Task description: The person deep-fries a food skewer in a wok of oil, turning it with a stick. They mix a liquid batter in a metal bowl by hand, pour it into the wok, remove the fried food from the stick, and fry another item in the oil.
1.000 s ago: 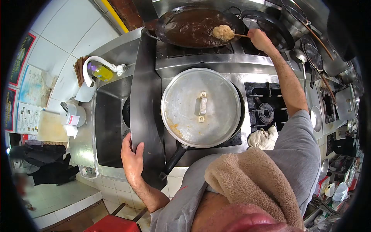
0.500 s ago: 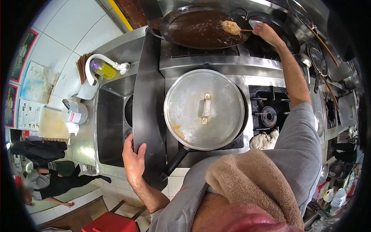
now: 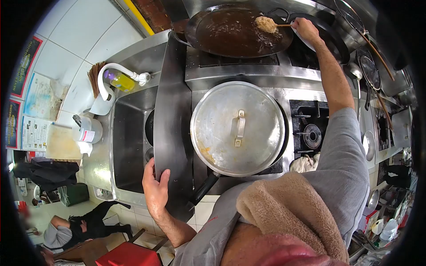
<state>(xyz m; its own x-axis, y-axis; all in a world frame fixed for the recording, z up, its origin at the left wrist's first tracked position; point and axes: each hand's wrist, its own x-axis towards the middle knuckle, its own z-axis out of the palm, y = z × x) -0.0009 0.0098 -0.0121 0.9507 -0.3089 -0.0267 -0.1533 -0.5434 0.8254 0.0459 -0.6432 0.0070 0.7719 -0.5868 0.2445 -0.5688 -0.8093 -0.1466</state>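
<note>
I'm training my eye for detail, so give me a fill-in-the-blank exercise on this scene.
1. The person's ____ hand grips a stick with a food lump at its end.
2. The black-handled pan is covered by a round metal ____.
3. The metal partition by the left hand stands between that pan and the ____.
4. The liquid in the bottle beside the white faucet is ____.

Missing words: right; lid; sink; yellow.

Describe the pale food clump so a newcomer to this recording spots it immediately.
At the top of the view is a wide, dark wok of brown liquid. Toward its right side, look for the thin stick held by the right hand. The pale food clump is at the stick's far end: lumpy and cream-coloured, unlike the dark liquid.
</note>
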